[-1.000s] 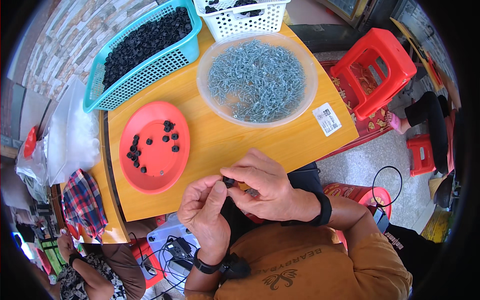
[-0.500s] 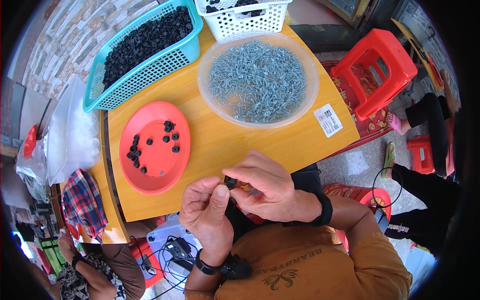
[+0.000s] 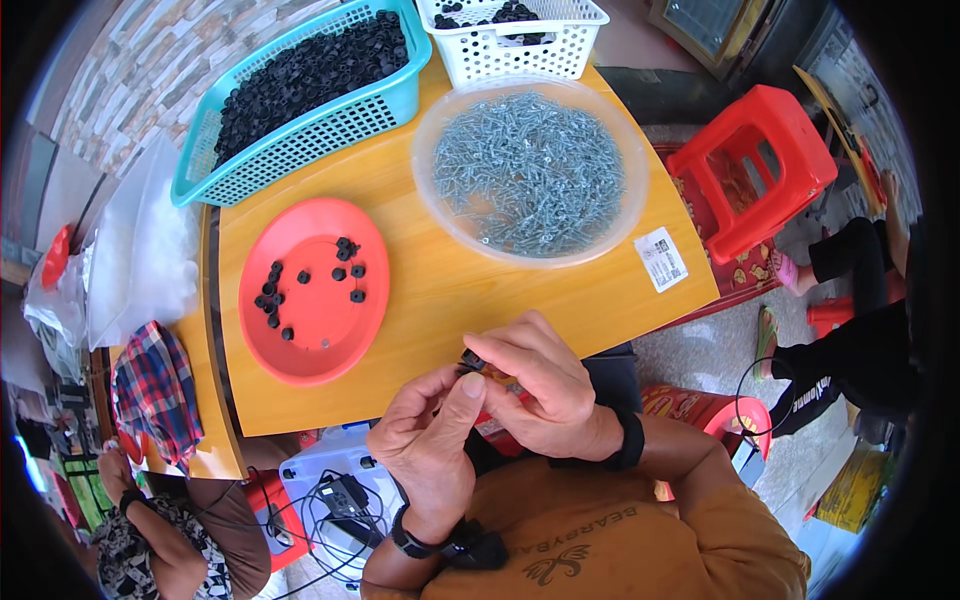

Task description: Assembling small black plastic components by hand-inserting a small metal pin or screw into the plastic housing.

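Note:
A small black plastic part (image 3: 473,359) is pinched between my two hands, just off the table's near edge. My right hand (image 3: 548,388) grips it from the right between thumb and forefinger. From the left, my left hand (image 3: 432,452) meets it with thumb and forefinger tips; its other fingers are curled. Whether a screw sits in the part is hidden by my fingers. Beyond my left hand lies a red plate (image 3: 325,365) with several black plastic parts (image 3: 271,297) spread on it. Farther back stands a translucent round bowl (image 3: 428,208) heaped with silver screws (image 3: 530,165).
A teal basket (image 3: 300,145) full of black parts and a white basket (image 3: 520,62) stand along the table's (image 3: 400,290) far side. A red stool (image 3: 765,170) is at the right. Co-workers sit at both sides. Cables (image 3: 345,500) hang over a clear box below.
My view has shifted slightly, so the table and plates appear a little displaced. My hands stay together around the small black plastic part, with only a slight change of finger position.

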A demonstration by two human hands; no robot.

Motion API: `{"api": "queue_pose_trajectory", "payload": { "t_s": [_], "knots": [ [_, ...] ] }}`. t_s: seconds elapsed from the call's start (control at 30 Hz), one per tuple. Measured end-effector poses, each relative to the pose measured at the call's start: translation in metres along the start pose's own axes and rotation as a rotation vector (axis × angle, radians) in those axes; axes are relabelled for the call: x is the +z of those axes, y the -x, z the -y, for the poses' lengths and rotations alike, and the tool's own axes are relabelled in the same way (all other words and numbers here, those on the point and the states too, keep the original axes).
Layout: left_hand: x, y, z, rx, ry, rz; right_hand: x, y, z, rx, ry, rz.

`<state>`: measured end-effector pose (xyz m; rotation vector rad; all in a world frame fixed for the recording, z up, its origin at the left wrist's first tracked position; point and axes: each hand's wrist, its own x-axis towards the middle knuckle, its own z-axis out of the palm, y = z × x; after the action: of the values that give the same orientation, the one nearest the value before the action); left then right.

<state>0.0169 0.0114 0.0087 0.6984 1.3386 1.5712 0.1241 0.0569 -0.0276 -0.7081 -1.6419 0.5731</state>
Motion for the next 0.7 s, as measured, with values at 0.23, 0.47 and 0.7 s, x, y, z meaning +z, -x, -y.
{"api": "queue_pose_trajectory", "payload": {
  "t_s": [0.23, 0.47, 0.7],
  "knots": [
    [-0.008, -0.002, 0.005, 0.123, -0.145, 0.059, -0.006, 0.0, 0.007, 0.017, -0.015, 0.054],
    [-0.015, -0.003, 0.011, 0.245, -0.231, 0.123, -0.008, 0.002, 0.01, 0.118, -0.12, 0.046],
    [-0.011, -0.004, 0.008, 0.336, -0.329, 0.126, -0.009, 0.005, 0.008, 0.235, -0.235, 0.037]
  ]
}}
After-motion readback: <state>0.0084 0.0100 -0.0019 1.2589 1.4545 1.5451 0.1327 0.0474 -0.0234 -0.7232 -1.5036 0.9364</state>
